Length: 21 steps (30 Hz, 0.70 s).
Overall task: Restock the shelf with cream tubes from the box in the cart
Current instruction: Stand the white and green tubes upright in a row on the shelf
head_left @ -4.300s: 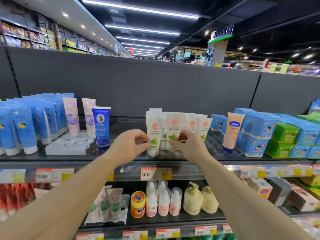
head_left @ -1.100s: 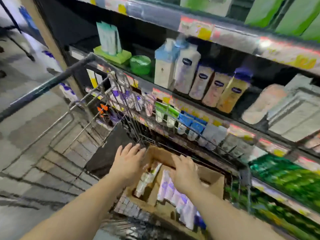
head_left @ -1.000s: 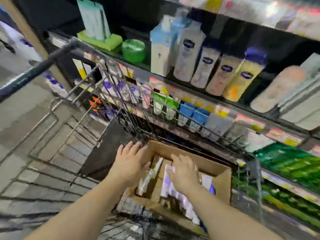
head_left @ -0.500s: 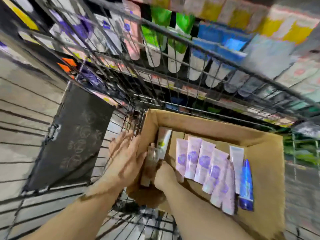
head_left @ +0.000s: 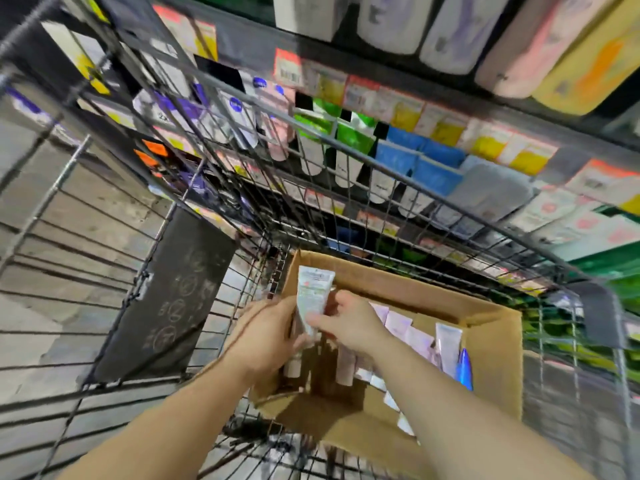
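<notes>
Closest to the camera, two bare forearms reach down into the wire cart [head_left: 104, 278]. The left hand [head_left: 266, 337] is curled around the lower part of a white cream tube [head_left: 311, 299], fingers wrapped on its left side, and there looks to be a second tube tucked behind it in the same hand, though that bit is too dark to call. The right hand [head_left: 349, 323] pinches the same tube from the right, thumb and fingertips on its lower body. So both hands are clamped on it.

The tube stands nearly upright, long axis running up and down the frame with a slight lean, flat crimped end pointing up and away from the camera, cap end down and hidden inside the hands. It's held just above the left end of the open cardboard box [head_left: 491, 358], which sits in the cart's basket.

Inside the box, right of the hands, a row of pale lilac tubes [head_left: 398, 325] lies side by side, then a white tube [head_left: 448, 344] and a blue tube [head_left: 464, 370] near the right wall.

A dark panel [head_left: 166, 299] hangs on the cart's far-left side. Beyond the wire, the shelf [head_left: 381, 98] shows price tags and rows of tubes, green, blue and purple, all blurry.
</notes>
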{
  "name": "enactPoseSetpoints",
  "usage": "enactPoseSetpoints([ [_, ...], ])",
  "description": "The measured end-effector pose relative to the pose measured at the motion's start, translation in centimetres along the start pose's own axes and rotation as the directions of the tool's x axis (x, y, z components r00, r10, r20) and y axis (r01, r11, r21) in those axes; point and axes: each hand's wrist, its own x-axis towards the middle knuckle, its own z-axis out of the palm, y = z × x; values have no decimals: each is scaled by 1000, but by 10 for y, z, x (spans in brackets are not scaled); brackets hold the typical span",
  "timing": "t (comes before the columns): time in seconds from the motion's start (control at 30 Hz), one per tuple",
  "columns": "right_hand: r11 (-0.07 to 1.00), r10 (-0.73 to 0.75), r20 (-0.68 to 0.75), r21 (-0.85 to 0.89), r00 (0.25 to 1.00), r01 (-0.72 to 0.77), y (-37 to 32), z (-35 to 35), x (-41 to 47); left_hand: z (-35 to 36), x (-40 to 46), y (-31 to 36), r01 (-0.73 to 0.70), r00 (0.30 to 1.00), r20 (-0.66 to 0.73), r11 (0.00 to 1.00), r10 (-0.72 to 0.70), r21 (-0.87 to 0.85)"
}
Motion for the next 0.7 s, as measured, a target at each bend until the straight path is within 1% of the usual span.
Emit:
enactPoseSetpoints([
  [0.07,999,-38,70,9,997,37,-10,-4,-2,-1,2,5,51,999,15,990,-50,-128],
  [0.1,999,-33,126,43,992,28,-12,-4,-2,-1,3,4,84,996,23,976,-81,-199],
  [0.13,996,-8,179,93,984,-9,-12,-4,0,-2,4,2,112,994,23,960,-109,-255],
  [0.17,988,16,195,145,981,-46,-10,-2,4,-1,4,-2,130,991,14,950,-131,-285],
  [0.2,982,47,161,172,986,-75,-3,0,13,-1,3,-7,149,988,7,949,-153,-279],
  [0.23,984,84,87,148,993,-96,6,3,22,0,2,-11,163,985,-3,950,-170,-267],
  [0.3,987,146,-100,-53,984,-152,26,8,43,2,0,-21,163,984,-21,944,-177,-287],
  [0.33,970,173,-153,-145,973,-195,35,13,50,3,-1,-25,168,983,-17,938,-182,-304],
  [0.4,915,215,-177,-307,961,-261,50,26,63,4,-1,-31,206,976,-1,926,-218,-318],
  [0.43,900,220,-184,-342,958,-272,57,34,70,5,0,-34,221,972,-1,920,-234,-324],
  [0.5,896,201,-258,-341,945,-284,63,46,80,7,1,-39,240,967,-10,918,-256,-316],
  [0.57,908,215,-362,-267,907,-322,64,56,88,7,2,-42,246,965,-8,914,-262,-323],
  [0.6,917,230,-391,-221,891,-333,64,58,91,7,1,-43,244,965,-10,916,-261,-317],
  [0.67,922,251,-408,-176,878,-345,64,60,95,6,1,-44,239,967,-19,931,-254,-276],
  [0.7,917,250,-401,-193,881,-348,64,59,95,6,0,-45,238,967,-24,936,-252,-259],
])
